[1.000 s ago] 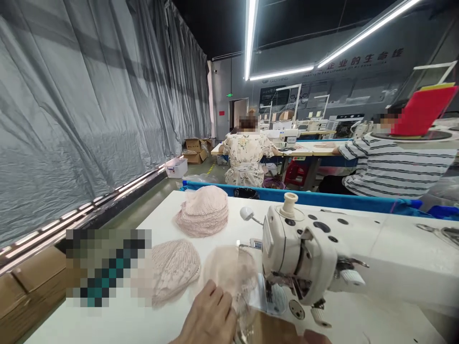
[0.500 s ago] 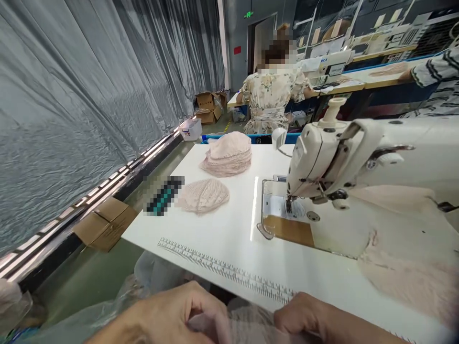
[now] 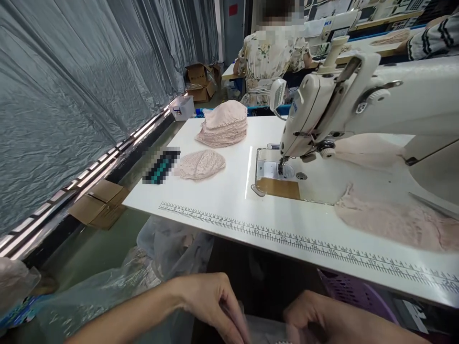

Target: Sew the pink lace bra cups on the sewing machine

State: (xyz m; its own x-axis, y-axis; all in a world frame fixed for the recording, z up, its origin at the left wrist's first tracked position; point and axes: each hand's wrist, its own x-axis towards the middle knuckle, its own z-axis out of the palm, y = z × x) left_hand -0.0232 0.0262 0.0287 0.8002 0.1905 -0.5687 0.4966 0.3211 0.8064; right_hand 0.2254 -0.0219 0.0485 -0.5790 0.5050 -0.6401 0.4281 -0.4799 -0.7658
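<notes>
Low in front of me, below the table's front edge, my left hand (image 3: 217, 306) is closed, thumb and fingers pinching a thin see-through sheet (image 3: 266, 329). I cannot tell whether this is plastic or sheer fabric. On its other side my right hand (image 3: 304, 313) is curled on the same sheet, its fingertips blurred and partly cut off by the frame. On the white sewing table (image 3: 215, 198) lie a stack of pale pink lace pieces (image 3: 225, 123) and a single lace piece (image 3: 201, 165). More pink fabric (image 3: 390, 217) lies right of the needle.
A sewing machine (image 3: 322, 110) stands on the right of the table. Scissors (image 3: 435, 205) lie under its arm. Clear plastic bags (image 3: 172, 248) hang at lower left, and a purple basket (image 3: 358, 296) is beneath the table. A person (image 3: 267, 62) sits ahead.
My view has tilted down, so the table appears higher. Both hands now show below the table edge, still on the see-through sheet, which has moved lower with them.
</notes>
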